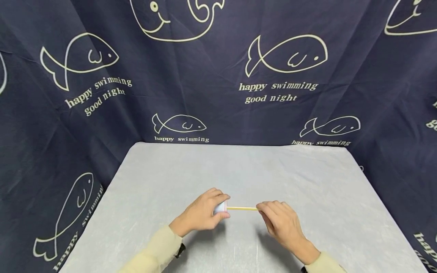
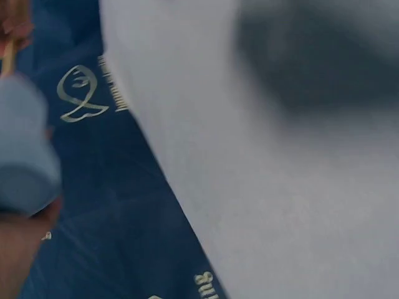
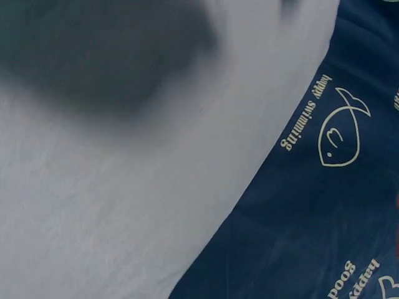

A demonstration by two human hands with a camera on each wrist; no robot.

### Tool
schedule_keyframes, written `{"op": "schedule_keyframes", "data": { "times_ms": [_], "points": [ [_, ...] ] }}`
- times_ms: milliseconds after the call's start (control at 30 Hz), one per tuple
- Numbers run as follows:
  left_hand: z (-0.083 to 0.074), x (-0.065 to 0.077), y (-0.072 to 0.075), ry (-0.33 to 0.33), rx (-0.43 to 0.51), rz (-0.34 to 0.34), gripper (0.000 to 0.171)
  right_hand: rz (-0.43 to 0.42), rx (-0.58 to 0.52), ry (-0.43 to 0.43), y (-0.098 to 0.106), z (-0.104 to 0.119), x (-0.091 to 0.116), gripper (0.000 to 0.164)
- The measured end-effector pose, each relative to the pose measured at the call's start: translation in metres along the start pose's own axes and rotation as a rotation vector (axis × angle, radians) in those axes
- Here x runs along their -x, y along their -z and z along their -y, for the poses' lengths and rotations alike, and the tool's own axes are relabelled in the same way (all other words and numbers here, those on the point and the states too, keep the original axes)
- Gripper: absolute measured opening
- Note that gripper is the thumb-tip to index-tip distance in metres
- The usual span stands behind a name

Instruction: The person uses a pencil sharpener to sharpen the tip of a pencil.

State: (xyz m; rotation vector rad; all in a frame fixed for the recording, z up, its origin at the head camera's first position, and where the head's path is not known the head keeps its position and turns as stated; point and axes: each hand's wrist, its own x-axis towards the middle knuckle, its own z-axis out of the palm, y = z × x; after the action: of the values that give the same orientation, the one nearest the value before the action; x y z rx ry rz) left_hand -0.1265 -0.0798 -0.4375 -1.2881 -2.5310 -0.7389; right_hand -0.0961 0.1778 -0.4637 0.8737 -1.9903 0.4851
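In the head view, my left hand grips a light-blue pencil sharpener with a pink rim, thumb below and fingers above. A thin yellow pencil runs level from the sharpener's rim to my right hand, which pinches its other end between thumb and fingers. Whether the pencil's near tip sits inside the sharpener is hidden. The left wrist view catches the blurred sharpener at its left edge, with the pencil above it. Both hands are held above the table, casting shadows.
A pale cloth covers the table. Dark blue curtains printed with fish and lettering stand behind it and at both sides. Dark blurred shapes fill the upper part of both wrist views.
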Motion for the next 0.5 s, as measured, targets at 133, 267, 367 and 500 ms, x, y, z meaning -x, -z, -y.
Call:
{"op": "schedule_keyframes", "data": {
  "times_ms": [133, 267, 367, 500],
  "points": [
    [-0.002, -0.005, 0.009, 0.165, 0.21, 0.161, 0.035, -0.106, 0.048, 0.125, -0.004, 0.001, -0.003, 0.032],
    [-0.003, -0.006, 0.01, 0.184, 0.269, 0.209, 0.034, -0.109, -0.008, 0.124, -0.005, 0.003, -0.002, 0.033],
    [-0.003, -0.004, 0.007, 0.138, 0.228, 0.185, 0.034, -0.034, -0.103, 0.026, -0.003, 0.004, 0.0, 0.031],
    [-0.006, 0.001, -0.002, 0.05, 0.098, 0.078, 0.038, 0.123, -0.21, -0.157, 0.004, 0.006, 0.003, 0.017]
  ]
}}
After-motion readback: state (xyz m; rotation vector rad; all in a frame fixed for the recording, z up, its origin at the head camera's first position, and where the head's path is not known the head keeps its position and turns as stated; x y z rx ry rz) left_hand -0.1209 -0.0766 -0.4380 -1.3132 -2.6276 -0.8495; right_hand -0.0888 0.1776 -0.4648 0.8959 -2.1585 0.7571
